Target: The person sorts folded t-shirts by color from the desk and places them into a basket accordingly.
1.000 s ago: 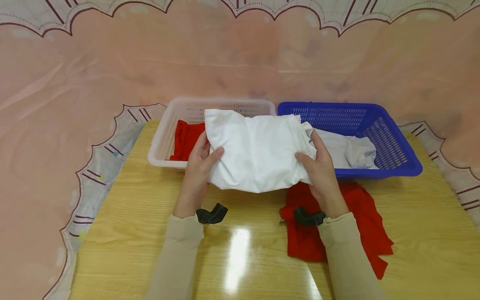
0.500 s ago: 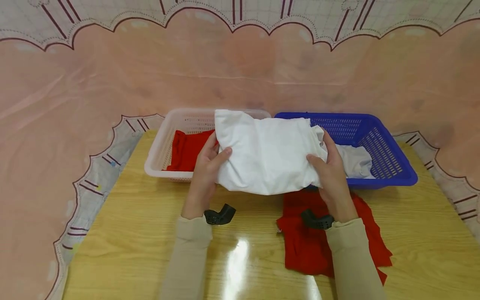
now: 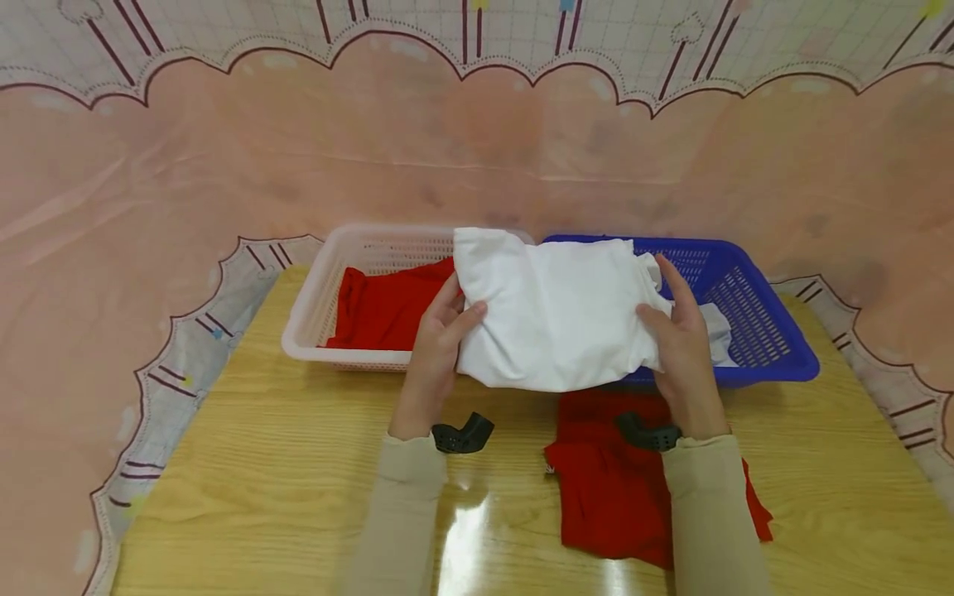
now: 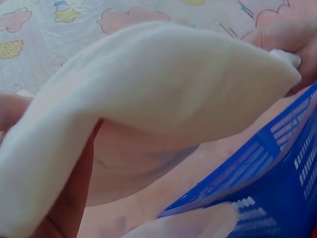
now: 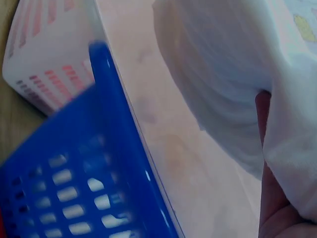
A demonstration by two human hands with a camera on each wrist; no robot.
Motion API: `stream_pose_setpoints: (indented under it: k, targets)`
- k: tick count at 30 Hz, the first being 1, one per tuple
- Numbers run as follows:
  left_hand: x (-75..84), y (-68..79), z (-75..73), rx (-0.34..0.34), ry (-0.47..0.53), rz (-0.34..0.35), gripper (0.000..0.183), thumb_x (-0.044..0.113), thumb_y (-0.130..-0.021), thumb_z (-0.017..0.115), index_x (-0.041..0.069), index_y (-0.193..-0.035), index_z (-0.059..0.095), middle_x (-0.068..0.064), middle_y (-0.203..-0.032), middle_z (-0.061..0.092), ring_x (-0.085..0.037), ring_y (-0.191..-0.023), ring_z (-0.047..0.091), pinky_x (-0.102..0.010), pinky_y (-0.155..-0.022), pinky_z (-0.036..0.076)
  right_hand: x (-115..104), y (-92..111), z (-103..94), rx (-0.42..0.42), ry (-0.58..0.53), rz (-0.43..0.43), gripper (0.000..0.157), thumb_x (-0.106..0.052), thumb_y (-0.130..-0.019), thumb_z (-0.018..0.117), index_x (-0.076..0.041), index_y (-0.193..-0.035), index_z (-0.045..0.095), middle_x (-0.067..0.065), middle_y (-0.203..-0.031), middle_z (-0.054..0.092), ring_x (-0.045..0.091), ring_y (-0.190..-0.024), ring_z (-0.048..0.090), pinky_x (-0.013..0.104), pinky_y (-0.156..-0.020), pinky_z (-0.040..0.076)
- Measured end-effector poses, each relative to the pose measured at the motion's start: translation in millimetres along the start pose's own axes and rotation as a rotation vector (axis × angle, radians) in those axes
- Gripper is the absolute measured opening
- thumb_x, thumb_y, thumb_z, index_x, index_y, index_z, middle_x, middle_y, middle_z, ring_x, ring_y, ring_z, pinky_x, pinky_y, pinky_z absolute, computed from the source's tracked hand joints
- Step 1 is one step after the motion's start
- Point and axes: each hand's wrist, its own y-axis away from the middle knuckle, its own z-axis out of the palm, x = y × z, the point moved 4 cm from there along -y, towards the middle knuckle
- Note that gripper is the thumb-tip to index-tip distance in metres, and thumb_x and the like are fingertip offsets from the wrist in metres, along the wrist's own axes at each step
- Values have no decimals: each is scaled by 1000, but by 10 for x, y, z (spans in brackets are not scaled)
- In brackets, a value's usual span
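Observation:
A folded white cloth garment (image 3: 555, 319) is held up in the air between both hands, in front of the two baskets. My left hand (image 3: 440, 343) grips its left edge, thumb on the near face and fingers behind. At the right edge, my right hand (image 3: 681, 339) pinches it the same way. The left wrist view shows the white cloth (image 4: 163, 84) bulging between the hands. Seen from the right wrist, the fabric (image 5: 223, 69) drapes over a finger. Parts of both baskets are hidden behind the garment.
A pale pink basket (image 3: 298, 331) with red cloth (image 3: 387, 310) stands at the back left. The blue basket (image 3: 790, 364) beside it contains white cloth (image 3: 719, 331). Another red garment (image 3: 611, 488) lies on the wooden table (image 3: 261, 480) under the right forearm.
Both hands have carried the white garment rightward, further over the blue basket. More of the red cloth in the pink basket shows. The head view has shifted slightly upward.

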Motion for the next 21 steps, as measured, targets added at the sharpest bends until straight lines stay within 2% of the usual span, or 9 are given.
stream_pose_setpoints:
  k: [4, 7, 14, 21]
  targets:
    - [-171, -59, 42, 2, 54, 12, 55, 4, -88, 51, 14, -139, 32, -10, -132, 40, -26, -115, 42, -35, -94, 38, -23, -17, -116, 31, 15, 4, 57, -4, -88, 52, -30, -136, 35, 8, -139, 27, 28, -109, 48, 32, -75, 49]
    - [-240, -88, 77, -3, 74, 16, 55, 3, -88, 52, 14, -138, 33, -9, -133, 40, -26, -115, 41, -36, -95, 37, -48, -23, -178, 55, -16, -5, 57, -3, -88, 53, -29, -135, 38, 6, -140, 28, 27, -111, 46, 31, -76, 48]
    - [-175, -95, 273, -25, 29, 30, 54, 2, -88, 49, 10, -139, 30, -10, -132, 41, -26, -114, 43, -36, -95, 37, -91, -27, -288, 73, -104, -43, 55, 0, -87, 52, -26, -134, 41, 8, -140, 27, 25, -107, 49, 33, -75, 48]
    - [-281, -141, 412, -79, 34, -7, 60, 1, -87, 50, 14, -140, 25, -3, -137, 35, -22, -119, 39, -35, -98, 34, -93, -46, -459, 129, -174, -55, 51, 5, -85, 53, -19, -130, 47, 9, -139, 30, 24, -107, 49, 33, -74, 49]
